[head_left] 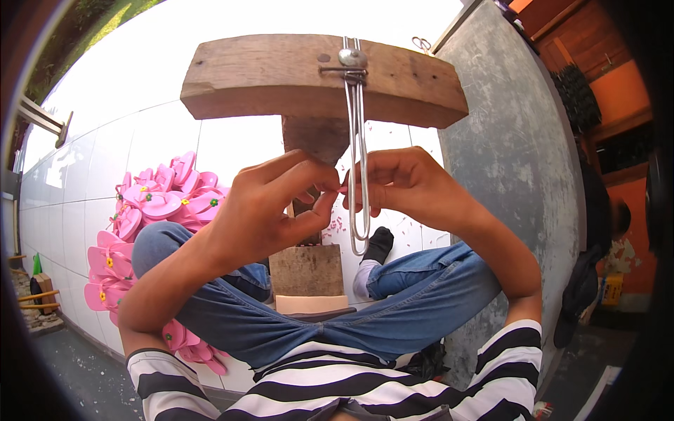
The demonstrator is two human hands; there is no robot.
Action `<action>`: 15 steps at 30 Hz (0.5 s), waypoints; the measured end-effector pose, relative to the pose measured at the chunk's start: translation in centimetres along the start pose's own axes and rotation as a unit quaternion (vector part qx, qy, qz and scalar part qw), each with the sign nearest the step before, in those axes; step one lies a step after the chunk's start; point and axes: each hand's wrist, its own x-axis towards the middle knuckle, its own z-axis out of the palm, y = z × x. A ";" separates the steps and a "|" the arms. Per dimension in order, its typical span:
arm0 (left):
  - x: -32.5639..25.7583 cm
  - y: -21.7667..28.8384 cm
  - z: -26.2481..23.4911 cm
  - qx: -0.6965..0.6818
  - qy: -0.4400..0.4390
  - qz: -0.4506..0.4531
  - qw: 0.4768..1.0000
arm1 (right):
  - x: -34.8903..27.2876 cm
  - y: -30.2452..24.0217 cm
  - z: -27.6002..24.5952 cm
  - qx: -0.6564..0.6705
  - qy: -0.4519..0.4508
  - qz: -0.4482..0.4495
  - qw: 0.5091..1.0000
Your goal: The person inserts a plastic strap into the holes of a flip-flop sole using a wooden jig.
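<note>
Between my hands is a small pink piece [342, 190], too small to name. The fingertips of my left hand [263, 203] are pinched together at it. My right hand [414, 184] is also closed, thumb against fingers, at the other side of the piece; its fingertips are partly hidden. Long bent metal wires [361, 228] hang down in front of my right fingers. They are fixed to a thick wooden crossbeam [253, 74] by a round metal head [352, 57] and a nail [330, 69]. A wooden post [305, 133] stands under the beam.
Pink flip-flops [158, 203] with small flower ornaments lie heaped to my left. Small pink scraps [407, 235] dot the white tiled floor. A grey surface [509, 154] runs along my right. A wooden block [305, 270] stands between my legs.
</note>
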 end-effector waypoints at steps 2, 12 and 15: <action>-0.1 0.0 0.1 0.007 0.002 0.005 1.000 | 0.1 0.0 0.1 0.005 -0.005 -0.003 1.000; -0.2 -0.1 0.5 0.098 0.038 0.086 0.991 | -0.2 0.3 0.6 0.019 0.005 -0.016 1.000; -0.3 -0.1 0.6 0.095 0.045 0.075 0.992 | -0.2 0.1 0.6 0.003 0.011 -0.020 1.000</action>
